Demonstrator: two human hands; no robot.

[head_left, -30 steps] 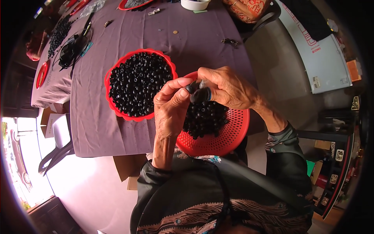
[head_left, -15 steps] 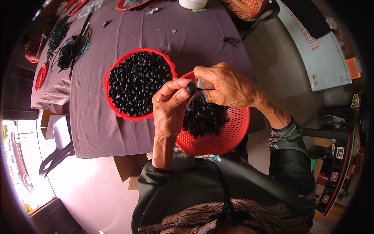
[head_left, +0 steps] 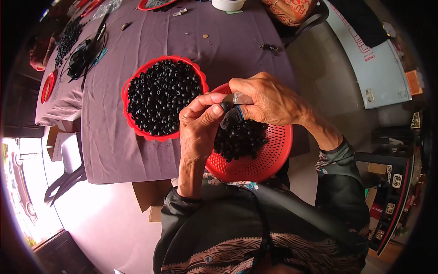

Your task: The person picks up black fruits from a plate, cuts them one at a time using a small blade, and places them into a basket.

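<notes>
A pale carton (head_left: 381, 77) bears red lettering (head_left: 368, 57); left fingers (head_left: 212, 113) pinch a black bead (head_left: 225, 107), right fingers (head_left: 242, 85) a tool (head_left: 242, 97).

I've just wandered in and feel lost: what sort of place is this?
Probably an informal workroom, perhaps in a home or shop: a purple cloth-covered table, a scalloped red bowl and a red colander full of small black pieces, apparently being worked by hand.
</notes>
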